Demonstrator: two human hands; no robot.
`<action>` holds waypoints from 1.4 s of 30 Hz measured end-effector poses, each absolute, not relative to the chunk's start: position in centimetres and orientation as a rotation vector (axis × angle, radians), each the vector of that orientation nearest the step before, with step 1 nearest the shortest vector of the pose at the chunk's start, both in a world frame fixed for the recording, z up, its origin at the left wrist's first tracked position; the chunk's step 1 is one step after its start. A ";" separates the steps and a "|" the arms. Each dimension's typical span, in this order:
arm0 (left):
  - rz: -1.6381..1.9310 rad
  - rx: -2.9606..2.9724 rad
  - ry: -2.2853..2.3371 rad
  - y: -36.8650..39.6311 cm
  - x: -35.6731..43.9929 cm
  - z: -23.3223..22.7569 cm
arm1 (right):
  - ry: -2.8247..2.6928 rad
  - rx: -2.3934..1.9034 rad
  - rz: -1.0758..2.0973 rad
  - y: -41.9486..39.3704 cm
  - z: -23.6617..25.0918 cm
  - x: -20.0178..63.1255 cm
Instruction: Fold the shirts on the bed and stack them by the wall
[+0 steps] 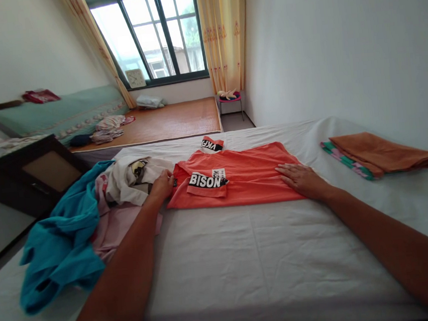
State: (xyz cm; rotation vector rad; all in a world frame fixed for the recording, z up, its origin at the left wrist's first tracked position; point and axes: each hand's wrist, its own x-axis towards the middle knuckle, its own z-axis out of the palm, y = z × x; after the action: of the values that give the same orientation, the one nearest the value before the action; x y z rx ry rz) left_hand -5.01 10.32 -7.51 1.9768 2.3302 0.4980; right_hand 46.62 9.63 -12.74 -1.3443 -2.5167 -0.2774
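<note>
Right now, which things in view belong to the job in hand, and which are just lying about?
Job in hand:
orange shirt, under the right hand; left hand at its edge
probably the clothes heap and folded brown cloth

Lying about:
clock
dark cabinet
garments on the far bed

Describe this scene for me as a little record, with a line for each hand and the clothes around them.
Main item: orange shirt, spread on a white sheet, "BISON" on its sleeve
Left hand: left hand at the shirt's left edge, fingers bent; grip unclear
Right hand: right hand laid on the shirt's right part, fingers extended
Left side: rumpled turquoise garment, pink garment and pale garment, heaped together
Right side: folded brown cloth over a green-and-pink cloth
Background: window, yellow curtain, square clock
</note>
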 end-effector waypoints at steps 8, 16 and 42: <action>0.354 2.218 2.416 8.4 -2.4 -6.0 | -2.529 -1.360 -0.274 9.6 -12.7 46.6; 0.284 2.526 1.591 7.5 -1.2 -7.5 | -2.515 -1.617 -0.072 10.2 -11.2 47.1; 0.064 2.268 1.874 18.6 -0.7 -3.6 | -1.898 -1.637 0.258 28.0 -12.2 50.1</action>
State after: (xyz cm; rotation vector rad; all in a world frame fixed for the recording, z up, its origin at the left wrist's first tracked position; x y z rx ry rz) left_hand -0.70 18.63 -3.57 2.2682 1.8742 0.0636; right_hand 50.11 27.95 -12.20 -1.6371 -1.8976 0.2582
